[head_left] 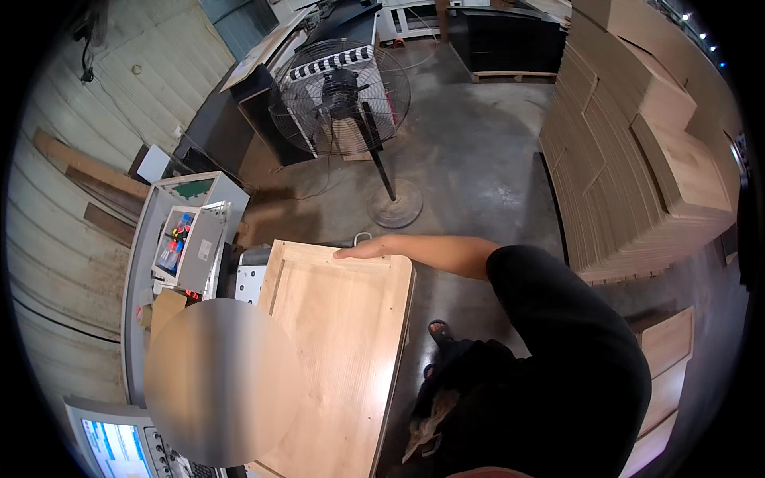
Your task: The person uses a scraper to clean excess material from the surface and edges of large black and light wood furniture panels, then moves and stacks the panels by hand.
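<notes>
A large pale framed wooden panel [339, 342] lies across the work surface in front of me, its near part cut off by the picture's lower edge. At its far end, my right hand [365, 248] grips the frame, with the thumb on top and the other fingers mostly hidden by the edge. The bare forearm leads back to my black sleeve on the right. A small strip of skin shows at the bottom edge, but my left hand is out of the picture. Beside the panel's left edge is a white plate with holes [249, 283].
A grey machine with a lit screen [115, 446] stands at lower left, next to a blurred round patch. An open box [187, 243] holds small coloured items. A pedestal fan [341, 92] stands ahead. Flat cardboard stacks [606, 159] rise at right; wooden panels [668, 342] lie below them.
</notes>
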`<state>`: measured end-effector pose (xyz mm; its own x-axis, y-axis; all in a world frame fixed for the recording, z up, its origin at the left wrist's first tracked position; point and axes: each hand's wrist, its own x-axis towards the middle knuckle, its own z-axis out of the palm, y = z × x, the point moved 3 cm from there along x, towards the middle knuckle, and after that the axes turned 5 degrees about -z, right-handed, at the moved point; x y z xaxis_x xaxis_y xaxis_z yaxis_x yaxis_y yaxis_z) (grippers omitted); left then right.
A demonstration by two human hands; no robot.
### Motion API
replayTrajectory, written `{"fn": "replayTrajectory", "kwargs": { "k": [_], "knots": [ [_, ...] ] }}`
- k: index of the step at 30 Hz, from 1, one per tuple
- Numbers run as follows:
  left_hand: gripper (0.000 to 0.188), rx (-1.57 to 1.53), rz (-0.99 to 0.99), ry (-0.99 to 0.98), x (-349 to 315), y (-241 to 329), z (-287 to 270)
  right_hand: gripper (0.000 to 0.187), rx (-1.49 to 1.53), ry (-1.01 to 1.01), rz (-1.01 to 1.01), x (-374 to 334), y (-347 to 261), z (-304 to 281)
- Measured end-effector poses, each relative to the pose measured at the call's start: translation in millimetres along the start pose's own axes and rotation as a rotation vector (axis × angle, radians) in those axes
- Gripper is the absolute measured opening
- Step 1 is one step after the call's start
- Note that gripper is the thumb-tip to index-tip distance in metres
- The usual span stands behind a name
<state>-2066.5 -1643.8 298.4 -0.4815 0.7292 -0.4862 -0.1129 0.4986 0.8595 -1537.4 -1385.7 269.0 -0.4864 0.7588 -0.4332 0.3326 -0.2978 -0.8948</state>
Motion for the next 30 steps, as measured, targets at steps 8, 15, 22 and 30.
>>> {"fn": "replayTrajectory", "kwargs": {
  "k": [8,15,22,30],
  "knots": [
    [0.081,0.033,0.09,-0.162,4.1,12.6,45.2,0.098,0.076,0.167,-0.061,-149.9,26.2,60.9],
    [0.081,0.08,0.11,-0.31,-1.6,17.2,89.2,0.11,0.045,0.434,0.174,-291.4,73.6,119.1],
    [0.081,0.117,0.114,-0.418,-16.3,23.7,127.2,0.109,0.414,0.419,0.162,-333.1,142.2,167.9],
    [0.081,0.172,0.139,-0.486,-50.5,39.7,179.3,0.107,0.719,0.492,0.074,-387.9,218.4,206.3]
  ]
}}
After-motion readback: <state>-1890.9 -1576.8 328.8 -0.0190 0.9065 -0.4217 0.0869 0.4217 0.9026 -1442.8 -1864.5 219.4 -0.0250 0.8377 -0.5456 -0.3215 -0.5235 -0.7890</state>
